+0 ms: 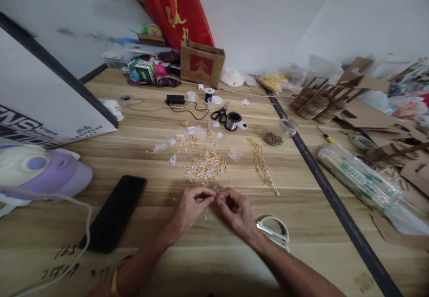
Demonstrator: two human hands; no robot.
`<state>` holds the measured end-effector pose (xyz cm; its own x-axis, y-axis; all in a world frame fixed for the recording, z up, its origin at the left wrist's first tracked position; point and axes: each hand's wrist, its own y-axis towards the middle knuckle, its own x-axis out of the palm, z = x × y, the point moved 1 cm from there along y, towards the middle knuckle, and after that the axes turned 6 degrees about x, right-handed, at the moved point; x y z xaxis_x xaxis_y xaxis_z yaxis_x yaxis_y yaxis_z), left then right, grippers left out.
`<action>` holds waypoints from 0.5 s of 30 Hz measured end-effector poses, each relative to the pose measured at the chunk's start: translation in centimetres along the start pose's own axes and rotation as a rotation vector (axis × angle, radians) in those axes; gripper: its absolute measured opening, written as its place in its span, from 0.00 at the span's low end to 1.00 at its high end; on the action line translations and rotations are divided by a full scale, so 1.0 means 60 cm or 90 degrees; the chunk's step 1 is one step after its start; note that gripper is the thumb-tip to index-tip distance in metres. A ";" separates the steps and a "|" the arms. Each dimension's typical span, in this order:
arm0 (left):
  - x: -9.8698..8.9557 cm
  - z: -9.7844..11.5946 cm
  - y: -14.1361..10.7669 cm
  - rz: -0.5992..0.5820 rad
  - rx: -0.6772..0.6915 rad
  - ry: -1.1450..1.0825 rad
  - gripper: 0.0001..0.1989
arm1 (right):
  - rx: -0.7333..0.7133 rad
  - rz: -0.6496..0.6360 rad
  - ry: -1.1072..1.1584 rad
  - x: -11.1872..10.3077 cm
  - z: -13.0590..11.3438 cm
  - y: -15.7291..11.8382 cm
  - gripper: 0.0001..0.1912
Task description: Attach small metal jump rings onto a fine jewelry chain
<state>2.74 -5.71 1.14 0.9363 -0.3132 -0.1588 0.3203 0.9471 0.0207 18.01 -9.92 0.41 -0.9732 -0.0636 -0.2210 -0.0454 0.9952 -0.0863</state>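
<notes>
Left hand: the left hand (192, 205) had thumb and forefinger closed in a pinch, apparently on a tiny metal piece (215, 194).
Right hand: the right hand (236, 210) had its fingers curled inward, tips at the same spot; whether they gripped anything I could not tell.
Metal piece: it sat between the two hands, right of the left palm and left of the right, its long axis too small to read; neither hand was clearly nearer.
Ring: a small ring (215, 188) showed just beyond the meeting fingertips.
Bead pile: the gold and silver pile (206, 166) lay farther out, straight ahead of both hands.
Chains: the gold chains (261, 167) stretched lengthwise away from the person, nearer the right hand.
White-handled scissors: these (283, 231) lay just beside the right wrist.
</notes>
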 end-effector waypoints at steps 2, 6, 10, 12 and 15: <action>0.000 0.000 0.000 -0.002 0.003 0.003 0.04 | 0.005 0.000 0.004 0.001 -0.001 0.000 0.11; -0.001 0.000 0.000 -0.003 0.008 0.010 0.04 | 0.000 0.005 0.004 0.001 -0.003 0.000 0.12; -0.001 0.001 0.000 -0.006 0.014 0.015 0.04 | 0.001 0.000 0.005 0.001 -0.001 0.001 0.12; -0.001 0.002 -0.001 -0.007 0.018 0.018 0.05 | 0.004 -0.002 0.004 0.001 0.000 0.001 0.11; -0.001 0.003 -0.001 -0.011 0.027 0.028 0.05 | 0.000 0.001 0.002 0.001 0.000 0.002 0.11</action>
<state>2.69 -5.77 1.35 0.9239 -0.3248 -0.2022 0.3426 0.9376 0.0592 17.93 -9.83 0.39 -0.9740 -0.0617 -0.2178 -0.0437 0.9953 -0.0867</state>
